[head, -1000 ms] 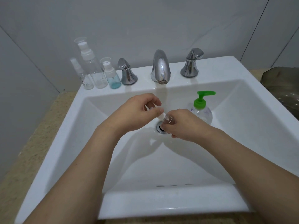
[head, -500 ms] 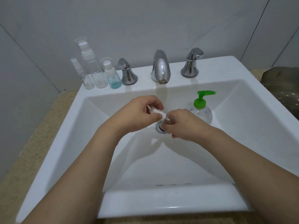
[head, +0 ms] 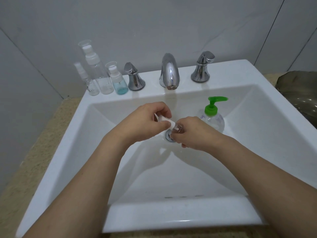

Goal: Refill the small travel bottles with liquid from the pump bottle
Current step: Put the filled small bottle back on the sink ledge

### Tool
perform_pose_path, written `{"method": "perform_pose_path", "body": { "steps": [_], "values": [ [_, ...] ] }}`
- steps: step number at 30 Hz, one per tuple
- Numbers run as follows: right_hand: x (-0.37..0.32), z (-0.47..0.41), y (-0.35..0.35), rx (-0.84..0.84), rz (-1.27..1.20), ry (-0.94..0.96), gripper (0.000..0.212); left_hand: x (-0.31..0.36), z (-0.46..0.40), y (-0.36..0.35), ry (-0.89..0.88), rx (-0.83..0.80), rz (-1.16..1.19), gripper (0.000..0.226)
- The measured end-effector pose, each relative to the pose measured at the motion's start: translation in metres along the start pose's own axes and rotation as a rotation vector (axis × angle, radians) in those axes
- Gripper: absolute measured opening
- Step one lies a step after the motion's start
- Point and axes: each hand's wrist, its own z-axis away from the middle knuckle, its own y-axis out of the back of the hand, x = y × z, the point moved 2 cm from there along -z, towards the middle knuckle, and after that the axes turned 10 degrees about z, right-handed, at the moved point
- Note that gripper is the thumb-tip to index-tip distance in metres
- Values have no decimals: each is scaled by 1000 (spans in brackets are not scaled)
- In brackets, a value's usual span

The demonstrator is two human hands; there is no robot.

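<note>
Clear plastic shows only as a sliver: the small bottle (head: 177, 129) is almost wholly buried in the right hand (head: 192, 133), whose grip is clamped around it, so its fill level cannot be made out. Its white cap (head: 165, 120) pokes out at a tilt between the two hands, pinched by the left hand (head: 145, 121), whose grip is closed on it; whether the cap is on or off the neck is hard to tell. Both hands hover over the drain (head: 169, 136), which they partly cover, low in the white sink (head: 82, 127). Just behind the right hand, the pump bottle (head: 213, 117) with a green pump stands in the basin, its lower body hidden. Open basin lies to the left and nearer the camera. Three more travel bottles (head: 101, 78) stand in a row on the sink's back left corner beside the left tap handle (head: 135, 78), one holding some blue liquid. A dark object (head: 298, 93) is cut off at the right edge.
</note>
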Motion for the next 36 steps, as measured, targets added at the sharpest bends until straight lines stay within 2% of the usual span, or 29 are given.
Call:
{"method": "perform_pose_path", "body": {
  "steps": [4, 11, 24, 36],
  "values": [
    [0, 1, 0, -1, 12, -4, 14, 0, -1, 0, 58, 0, 37, 18],
    [1, -1, -1, -5, -18, -19, 15, 1, 1, 0, 27, -14, 21, 2],
    [5, -4, -8, -89, -128, -20, 15, -1, -2, -1, -7, -44, -13, 6],
    [5, -5, -8, -85, -90, -6, 14, -5, -4, -4, 25, -11, 12, 6]
  ]
}}
